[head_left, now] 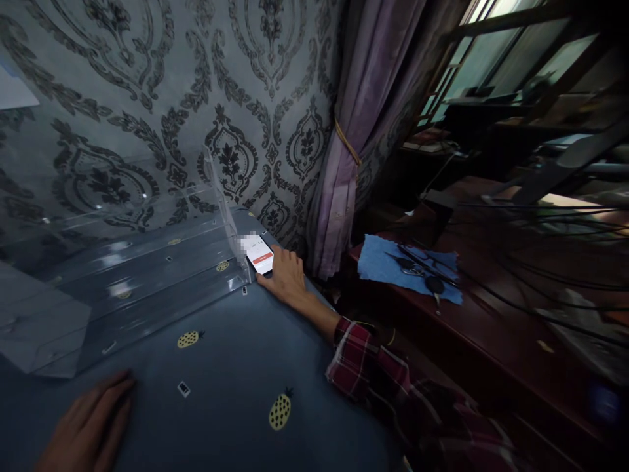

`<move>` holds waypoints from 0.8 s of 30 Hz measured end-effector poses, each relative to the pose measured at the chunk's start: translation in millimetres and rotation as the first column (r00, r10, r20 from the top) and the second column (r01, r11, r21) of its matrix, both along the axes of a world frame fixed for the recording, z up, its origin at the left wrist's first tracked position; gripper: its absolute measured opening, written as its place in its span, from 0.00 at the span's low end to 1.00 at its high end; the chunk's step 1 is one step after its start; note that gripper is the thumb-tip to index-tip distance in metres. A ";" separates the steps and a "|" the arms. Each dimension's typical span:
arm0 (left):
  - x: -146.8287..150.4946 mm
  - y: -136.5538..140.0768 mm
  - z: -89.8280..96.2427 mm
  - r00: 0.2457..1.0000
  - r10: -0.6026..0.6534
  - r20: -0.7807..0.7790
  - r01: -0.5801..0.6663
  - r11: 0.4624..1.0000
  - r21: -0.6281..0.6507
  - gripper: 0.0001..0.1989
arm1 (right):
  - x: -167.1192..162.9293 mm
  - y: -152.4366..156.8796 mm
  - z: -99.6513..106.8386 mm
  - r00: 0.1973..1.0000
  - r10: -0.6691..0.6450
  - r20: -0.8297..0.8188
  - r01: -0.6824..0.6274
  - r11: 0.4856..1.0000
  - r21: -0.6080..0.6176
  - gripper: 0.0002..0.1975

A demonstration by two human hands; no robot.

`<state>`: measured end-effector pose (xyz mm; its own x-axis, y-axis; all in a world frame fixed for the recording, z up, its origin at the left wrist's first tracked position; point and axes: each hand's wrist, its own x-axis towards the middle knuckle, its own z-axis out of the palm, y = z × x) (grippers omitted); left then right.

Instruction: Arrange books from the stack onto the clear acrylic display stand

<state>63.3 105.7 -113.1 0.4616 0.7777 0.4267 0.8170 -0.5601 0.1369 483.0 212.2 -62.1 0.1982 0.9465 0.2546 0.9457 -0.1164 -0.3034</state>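
Note:
A smartphone (260, 254) with a lit white screen and a red bar lies at the far right corner of the blue cloth. My right hand (286, 274) grips its near right side, thumb by the lower edge and fingers along the right. Just left of the phone stands a clear plastic box (162, 262), its wall close to the phone's edge. At the lower left, my left hand (91, 419) is over the cloth, holding nothing, its fingers extended and slightly bent. The blue cloth (230, 393) carries printed yellow pineapples.
To the right, a dark red table (491, 288) holds a blue rag (381, 259) with scissors (413, 267) on it and several black cables. A purple curtain (351, 124) hangs beside the patterned wall. A window frame shows at the upper right.

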 end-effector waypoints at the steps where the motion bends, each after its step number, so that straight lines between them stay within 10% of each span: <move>1: -0.2 0.3 -0.2 1.000 -0.007 -0.004 0.007 1.000 0.002 0.16 | 0.1 -0.3 0.2 1.000 -0.001 0.001 0.001 1.000 -0.002 0.36; 24: 19.5 0.2 18.3 1.000 -0.019 -0.014 0.021 0.989 0.146 0.18 | 6.6 -2.8 -9.5 0.998 -0.004 -0.057 0.006 1.000 0.031 0.37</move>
